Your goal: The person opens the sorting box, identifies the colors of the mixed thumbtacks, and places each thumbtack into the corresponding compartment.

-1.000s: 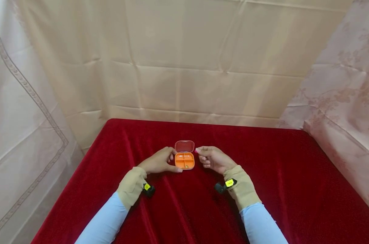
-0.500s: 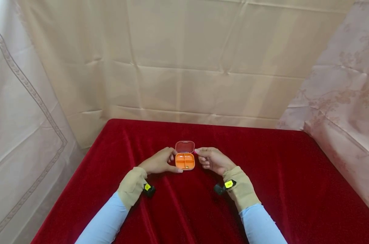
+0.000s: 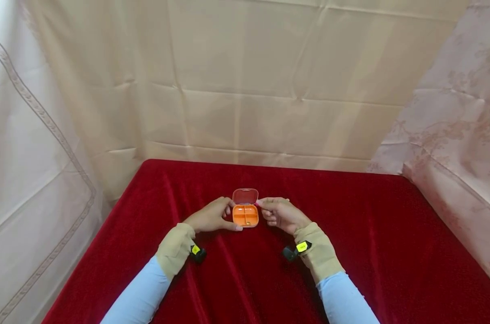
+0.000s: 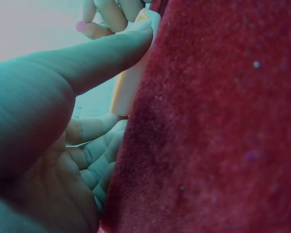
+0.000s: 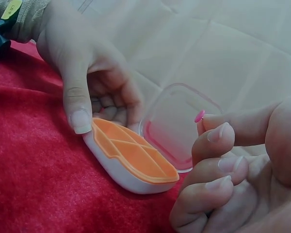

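A small pill box (image 3: 245, 216) with an orange divided tray and a white base lies on the red cloth, its clear lid (image 5: 169, 127) raised at the back. My left hand (image 3: 212, 215) grips the box's left side, thumb at the front corner and fingers behind. A tiny gold-coloured piece (image 3: 248, 223) lies in the front right compartment. My right hand (image 3: 283, 213) pinches a small pink round-headed pin (image 5: 200, 116) between thumb and index finger, beside the lid's right edge. The other fingers of that hand curl inward.
Red velvet cloth (image 3: 350, 234) covers the table around both hands. A beige curtain (image 3: 245, 81) hangs behind the table's far edge, with paler drapes (image 3: 463, 103) at the sides. Small dark cameras (image 3: 198, 254) sit on both wrists.
My right hand has edged slightly left with the pink pin, closer to the box's hinge side. The left hand and the pill box have stayed in place.
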A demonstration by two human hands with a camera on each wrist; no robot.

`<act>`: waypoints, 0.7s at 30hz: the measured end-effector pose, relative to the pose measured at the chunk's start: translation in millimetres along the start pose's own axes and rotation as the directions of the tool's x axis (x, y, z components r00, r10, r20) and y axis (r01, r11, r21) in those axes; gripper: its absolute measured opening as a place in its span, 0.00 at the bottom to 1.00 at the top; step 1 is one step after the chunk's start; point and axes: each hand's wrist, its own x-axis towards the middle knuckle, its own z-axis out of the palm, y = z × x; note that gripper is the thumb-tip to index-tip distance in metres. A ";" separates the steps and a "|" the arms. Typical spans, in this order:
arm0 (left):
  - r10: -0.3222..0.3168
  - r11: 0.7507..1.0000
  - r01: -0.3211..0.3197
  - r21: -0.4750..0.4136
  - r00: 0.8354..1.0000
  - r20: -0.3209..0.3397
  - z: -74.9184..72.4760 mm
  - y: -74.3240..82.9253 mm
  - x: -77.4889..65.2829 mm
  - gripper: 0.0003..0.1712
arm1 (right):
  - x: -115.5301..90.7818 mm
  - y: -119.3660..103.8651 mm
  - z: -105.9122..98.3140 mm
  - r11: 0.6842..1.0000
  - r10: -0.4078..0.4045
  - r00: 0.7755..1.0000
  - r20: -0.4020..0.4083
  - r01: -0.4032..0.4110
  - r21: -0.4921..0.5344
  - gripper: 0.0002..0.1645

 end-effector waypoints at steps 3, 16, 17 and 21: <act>0.002 1.000 -0.002 0.000 1.000 0.001 -0.3 0.0 -0.6 0.38 | 0.3 0.6 0.9 1.000 0.000 1.000 0.000 0.000 0.000 0.09; 0.017 1.000 -0.017 -0.008 1.000 -0.006 -0.4 3.6 -3.0 0.36 | 1.4 2.8 4.8 1.000 -0.006 1.000 -0.021 0.006 -0.014 0.10; 0.017 1.000 -0.017 -0.008 1.000 -0.005 -0.5 3.9 -3.1 0.36 | 1.4 2.9 4.8 1.000 -0.004 1.000 -0.026 0.004 -0.012 0.11; 0.014 1.000 -0.014 -0.013 1.000 -0.006 -1.0 5.3 -3.5 0.37 | 1.5 3.2 4.6 1.000 -0.008 0.999 -0.031 0.007 -0.026 0.11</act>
